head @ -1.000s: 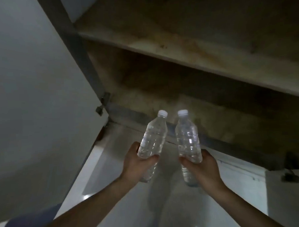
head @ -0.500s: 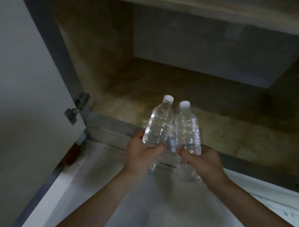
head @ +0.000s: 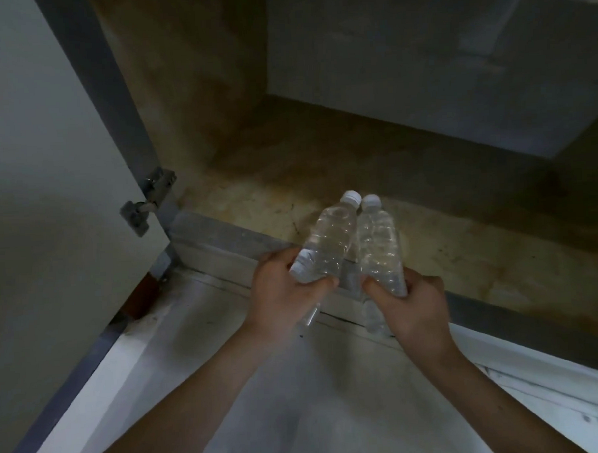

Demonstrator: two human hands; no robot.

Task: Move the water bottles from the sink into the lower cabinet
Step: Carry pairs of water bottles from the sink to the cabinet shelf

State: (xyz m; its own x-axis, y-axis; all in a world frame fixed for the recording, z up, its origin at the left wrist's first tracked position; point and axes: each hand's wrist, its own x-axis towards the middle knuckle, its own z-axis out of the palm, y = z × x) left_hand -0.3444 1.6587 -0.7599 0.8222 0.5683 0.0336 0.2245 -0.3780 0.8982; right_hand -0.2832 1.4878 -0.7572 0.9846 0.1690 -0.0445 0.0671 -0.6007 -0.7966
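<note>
Two clear water bottles with white caps are held side by side over the front edge of the open lower cabinet. My left hand [head: 283,292] grips the left bottle [head: 329,240] around its lower half. My right hand [head: 414,303] grips the right bottle [head: 379,246] the same way. Both bottles tilt forward, their caps nearly touching and pointing into the cabinet. The cabinet floor [head: 462,239] is stained brown wood with nothing on it. The bottle bases are partly hidden behind my fingers.
The cabinet door [head: 48,168] stands open at the left, with a metal hinge [head: 145,202] on its edge. A grey sill [head: 219,240] runs along the cabinet front. White floor [head: 227,349] lies below my arms. The grey back wall [head: 421,67] closes the cabinet.
The view has dropped and come closer to the lower cabinet. Both hands have carried the bottles forward over the sill, and the two caps have come together.
</note>
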